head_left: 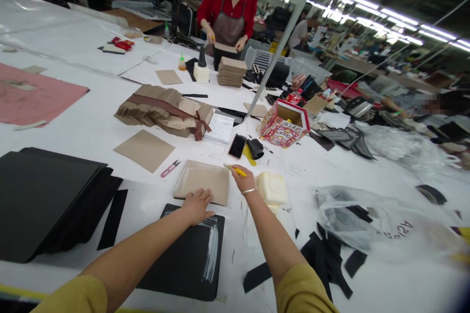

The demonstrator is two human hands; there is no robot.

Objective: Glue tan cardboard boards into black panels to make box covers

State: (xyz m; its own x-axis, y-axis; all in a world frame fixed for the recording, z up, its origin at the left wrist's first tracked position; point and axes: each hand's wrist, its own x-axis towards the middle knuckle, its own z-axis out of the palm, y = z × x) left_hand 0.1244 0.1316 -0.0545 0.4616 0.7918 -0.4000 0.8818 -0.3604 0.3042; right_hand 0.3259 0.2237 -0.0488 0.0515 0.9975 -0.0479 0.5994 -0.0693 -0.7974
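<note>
Tan board (201, 172): here it is, flat on the white surface (143, 195) right in front of the person, faint pale streaks along its far and left sides.
Left hand (198, 205): spread and flat, gripping nothing, fingers resting on the board's near edge, thumb out over the black panel (179, 259).
Right hand (243, 179): closed around a yellow-handled brush (240, 171), and look, the pale tip sits right by the board's far right corner.
Black panel: lying just nearer than the board, under the left forearm, white smears running down its right side and across its far edge.
Cream block (272, 188): just right of the right wrist.
Beyond the board: pink-handled snips (170, 168), a loose tan sheet (144, 150), a phone (238, 146), then a strapped tan bundle (139, 115) beside a written-on notepad (220, 127).
Left flank: a stack of black sheets (47, 200), one black strip (113, 218) beside it.
Right flank: black scraps (326, 259) next to a clear plastic bag (389, 234).
Far side: a co-worker in red (223, 5), both hands at a tan-topped piece behind a pile of tan boards (232, 72).
</note>
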